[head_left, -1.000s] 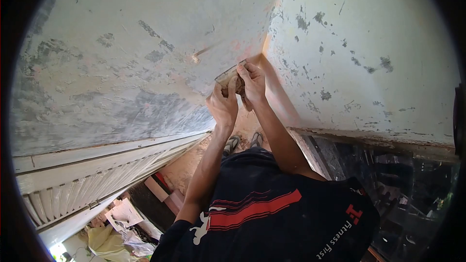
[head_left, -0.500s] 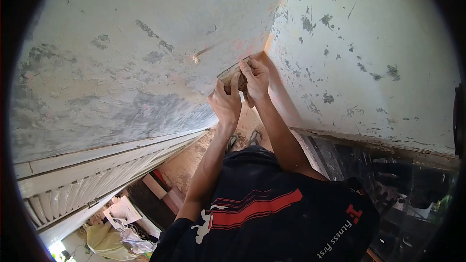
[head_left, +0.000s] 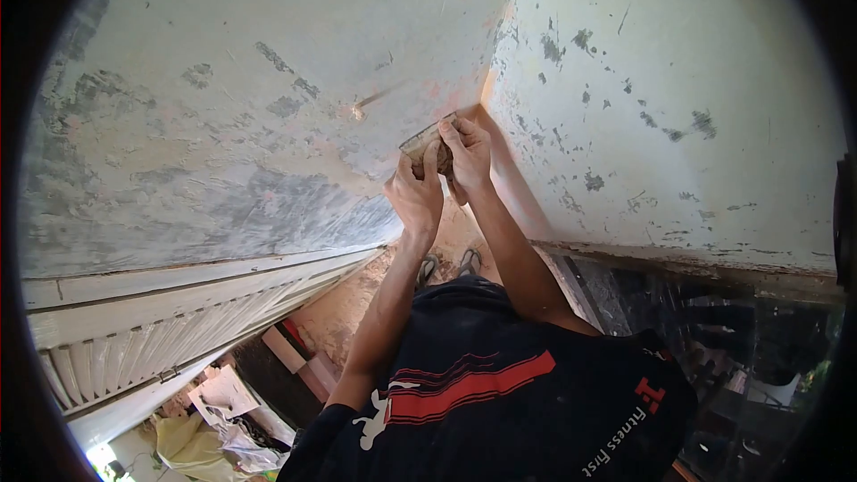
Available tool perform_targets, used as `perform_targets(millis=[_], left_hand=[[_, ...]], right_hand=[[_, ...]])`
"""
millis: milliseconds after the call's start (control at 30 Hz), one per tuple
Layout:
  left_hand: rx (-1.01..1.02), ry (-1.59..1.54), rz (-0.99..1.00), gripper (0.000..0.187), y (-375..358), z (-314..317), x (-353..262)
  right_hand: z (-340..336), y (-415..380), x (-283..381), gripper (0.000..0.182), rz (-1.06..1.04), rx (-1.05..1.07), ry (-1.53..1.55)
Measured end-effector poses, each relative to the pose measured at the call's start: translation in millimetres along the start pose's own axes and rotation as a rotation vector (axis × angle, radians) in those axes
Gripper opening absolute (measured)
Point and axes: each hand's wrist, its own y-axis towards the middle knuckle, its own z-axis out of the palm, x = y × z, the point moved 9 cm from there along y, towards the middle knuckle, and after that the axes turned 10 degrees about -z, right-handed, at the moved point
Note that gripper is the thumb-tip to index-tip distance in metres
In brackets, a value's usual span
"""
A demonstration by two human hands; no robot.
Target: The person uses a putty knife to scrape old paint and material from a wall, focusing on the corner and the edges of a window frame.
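1. Grasping a flat, dusty piece just above the middle of the frame, a person in a dark shirt stands near a corner.

2. The left hand pinches the piece at its lower left, thumb laid up over the near face; the right hand clasps its right end, thumb near the top edge. Neither hand is free. How firm the hold is, and where the hidden fingers sit, cannot be told.

3. The piece tilts, its long edge rising toward the right, in front of the patchy left wall. Whether that edge touches the wall cannot be told.

4. Good handling, by this view, would call for even pressure from both thumbs, fingertips set back from the long edge, and wrists steady enough to hold the angle. The right knuckles, close to the corner, deserve some room.

5. Across the upper right of the frame, the right wall bears grey flecks. Sandals show on the dusty floor below the hands; a slatted panel runs along the lower left.
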Motion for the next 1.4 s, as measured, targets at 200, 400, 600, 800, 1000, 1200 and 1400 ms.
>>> perform_targets(millis=[200, 400, 600, 800, 1000, 1200, 1400], left_hand=[[-0.025, -0.053, 0.008, 0.031, 4.7, -2.9, -8.5], [-0.035, -0.077, -0.026, 0.031, 4.9, -3.8, -9.8], [-0.038, -0.059, -0.013, 0.034, 1.1, -1.5, -4.1], [-0.074, -0.056, 0.032, 0.033, 5.5, -4.4, -17.3], [-0.016, -0.022, -0.063, 0.031, 2.6, 0.1, -3.4], [-0.016, -0.012, -0.015, 0.03, 6.4, -6.4, -24.7], [0.0, -0.044, -0.097, 0.033, 1.0, -2.2, -8.5]], right_hand=[[6.4, 6.3, 10.5, 0.015, -0.041, 0.015, -0.017], [9.3, 5.8, 15.6, 0.015, -0.028, 0.002, -0.004], [2.5, 2.8, 8.6, 0.017, -0.03, -0.022, -0.06], [10.7, 9.9, 21.6, 0.019, -0.048, -0.028, -0.024], [1.5, 4.8, 8.7, 0.018, -0.028, -0.019, -0.063], [9.8, 12.8, 23.3, 0.018, -0.057, -0.018, -0.015], [4.8, 5.2, 17.3, 0.017, -0.02, -0.038, -0.054]])
